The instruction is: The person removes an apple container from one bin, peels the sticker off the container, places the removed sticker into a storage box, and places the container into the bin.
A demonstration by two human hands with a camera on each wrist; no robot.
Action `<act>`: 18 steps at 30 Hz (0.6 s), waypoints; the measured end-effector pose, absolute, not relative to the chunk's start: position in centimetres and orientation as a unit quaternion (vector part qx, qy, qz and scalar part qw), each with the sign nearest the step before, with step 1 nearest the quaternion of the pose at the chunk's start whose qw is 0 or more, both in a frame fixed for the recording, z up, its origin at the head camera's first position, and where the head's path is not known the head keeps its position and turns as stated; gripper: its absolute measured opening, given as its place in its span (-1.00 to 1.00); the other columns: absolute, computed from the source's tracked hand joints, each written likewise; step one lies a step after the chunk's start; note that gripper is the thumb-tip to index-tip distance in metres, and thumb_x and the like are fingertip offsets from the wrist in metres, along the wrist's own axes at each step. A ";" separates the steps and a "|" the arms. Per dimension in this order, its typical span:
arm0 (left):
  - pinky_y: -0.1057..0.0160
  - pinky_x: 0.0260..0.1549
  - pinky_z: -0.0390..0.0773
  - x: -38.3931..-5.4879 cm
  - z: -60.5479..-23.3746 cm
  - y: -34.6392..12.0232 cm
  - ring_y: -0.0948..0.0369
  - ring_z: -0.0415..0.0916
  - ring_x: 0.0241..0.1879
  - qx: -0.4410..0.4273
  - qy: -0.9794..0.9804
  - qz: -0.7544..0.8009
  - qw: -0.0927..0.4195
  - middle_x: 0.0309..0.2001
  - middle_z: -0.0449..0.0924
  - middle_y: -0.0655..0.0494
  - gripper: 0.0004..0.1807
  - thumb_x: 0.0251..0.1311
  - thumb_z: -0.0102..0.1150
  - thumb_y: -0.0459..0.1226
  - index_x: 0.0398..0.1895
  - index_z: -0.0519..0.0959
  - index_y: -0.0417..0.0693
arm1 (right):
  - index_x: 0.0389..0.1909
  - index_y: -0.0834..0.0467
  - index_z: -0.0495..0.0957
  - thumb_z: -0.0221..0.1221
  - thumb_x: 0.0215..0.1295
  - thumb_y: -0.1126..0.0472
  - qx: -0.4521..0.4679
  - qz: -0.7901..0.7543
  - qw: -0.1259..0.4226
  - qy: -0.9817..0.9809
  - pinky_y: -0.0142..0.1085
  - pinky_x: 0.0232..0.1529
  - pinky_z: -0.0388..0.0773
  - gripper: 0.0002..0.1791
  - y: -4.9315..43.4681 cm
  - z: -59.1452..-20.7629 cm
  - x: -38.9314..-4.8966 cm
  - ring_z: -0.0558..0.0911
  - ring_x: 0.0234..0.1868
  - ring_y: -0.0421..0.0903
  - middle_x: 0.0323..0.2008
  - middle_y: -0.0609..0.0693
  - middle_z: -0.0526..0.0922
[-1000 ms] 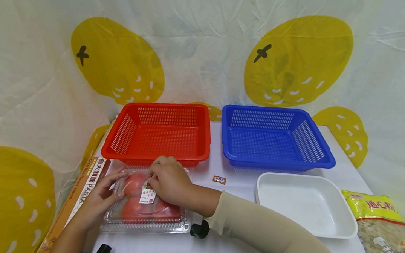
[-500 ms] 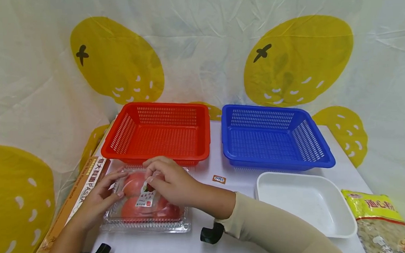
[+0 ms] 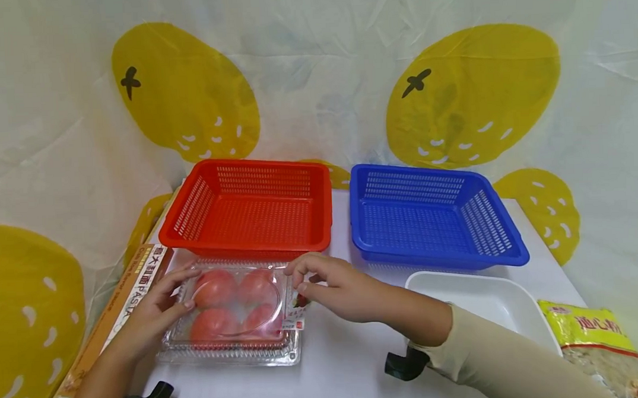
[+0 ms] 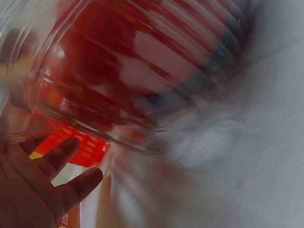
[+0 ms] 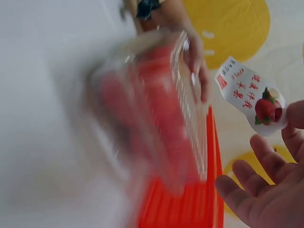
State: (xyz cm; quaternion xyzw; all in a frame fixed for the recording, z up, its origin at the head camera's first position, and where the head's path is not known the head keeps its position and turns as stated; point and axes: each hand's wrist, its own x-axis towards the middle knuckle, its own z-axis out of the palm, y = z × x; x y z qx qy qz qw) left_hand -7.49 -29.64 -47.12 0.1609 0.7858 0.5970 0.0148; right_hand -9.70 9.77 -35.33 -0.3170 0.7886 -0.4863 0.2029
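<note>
A clear plastic clamshell box (image 3: 229,356) with several round red fruits (image 3: 213,326) inside lies on the table, its lid down. My left hand (image 3: 152,313) rests at the box's left side, fingers spread along the edge and thumb on the lid. In the left wrist view those fingers (image 4: 84,185) look straight beside the ribbed wall. Between thumb and index finger, my right hand (image 3: 336,288) pinches a white sticker label (image 5: 242,90) printed with a red apple and writing. The label hangs by the box's right edge; the other right fingers are loosely spread.
Behind the box stands a red basket (image 3: 246,249), with a blue basket (image 3: 439,259) to its right. A white tray (image 3: 477,281) lies partly under my right forearm. A pasta box (image 3: 120,308) is at left, a yellow-topped pasta bag (image 3: 592,329) at right.
My right hand has moved right with the label, from the middle of the lid to the box's right edge, and the label has come off the lid. The left hand stays in place.
</note>
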 end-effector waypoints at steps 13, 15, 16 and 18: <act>0.42 0.13 0.57 -7.7 -46.7 -29.4 0.31 0.34 0.37 0.191 0.775 0.602 0.005 0.48 0.34 0.25 -0.38 0.41 0.14 -0.57 0.52 0.36 -0.24 | -0.05 0.19 0.57 0.03 0.68 0.25 -0.224 -0.485 0.221 0.816 -0.19 0.16 0.61 -0.85 23.3 -34.9 -9.4 0.72 -0.04 0.06 0.22 0.19 0.65; 0.42 0.13 0.57 -7.7 -46.8 -29.4 0.31 0.34 0.38 0.193 0.776 0.601 0.003 0.48 0.34 0.19 -0.37 0.41 0.14 -0.58 0.53 0.37 -0.23 | -0.03 0.25 0.56 0.02 0.69 0.25 -0.220 -0.495 0.228 0.809 -0.26 0.14 0.61 -0.83 25.4 -35.3 -9.4 0.71 -0.05 0.07 0.18 0.24 0.64; 0.41 0.13 0.57 -7.7 -46.8 -29.4 0.31 0.34 0.37 0.193 0.776 0.601 0.004 0.48 0.34 0.17 -0.37 0.41 0.14 -0.58 0.53 0.36 -0.22 | -0.01 0.28 0.55 0.01 0.70 0.26 -0.220 -0.500 0.233 0.805 -0.29 0.12 0.61 -0.82 26.5 -35.6 -9.4 0.71 -0.05 0.07 0.17 0.27 0.64; 0.42 0.14 0.57 -7.6 -46.8 -29.5 0.32 0.34 0.38 0.189 0.777 0.600 0.004 0.49 0.35 0.13 -0.37 0.41 0.14 -0.58 0.53 0.37 -0.20 | -0.01 0.33 0.52 -0.01 0.70 0.29 -0.228 -0.509 0.241 0.794 -0.30 0.09 0.62 -0.81 28.4 -36.4 -9.4 0.70 -0.06 0.06 0.13 0.32 0.63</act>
